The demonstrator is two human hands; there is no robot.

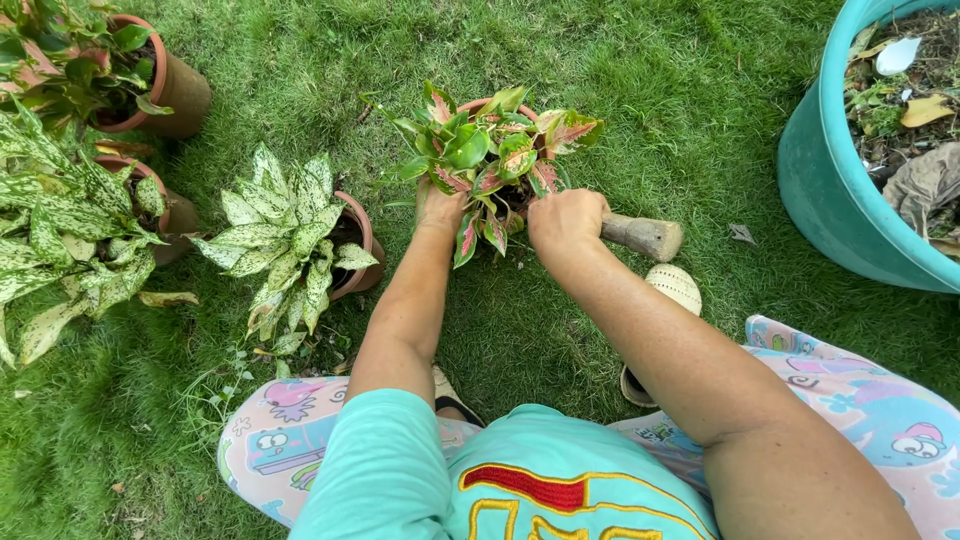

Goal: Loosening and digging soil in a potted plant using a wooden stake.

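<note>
Leaves of the red-and-green potted plant (pixel 495 150) on the grass crowd both hands. My left hand (pixel 440 208) steadies its clay pot, grip hidden; my right hand (pixel 567 220) is closed around a wooden-handled tool (pixel 643 236). Digging blind, I could cut roots or stems.

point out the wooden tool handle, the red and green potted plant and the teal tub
wooden tool handle (pixel 643 236), head view, on the thick butt end beside the right hand
red and green potted plant (pixel 487 150), head view, on its central leaves
teal tub (pixel 835 190), head view, on its outer wall
</note>
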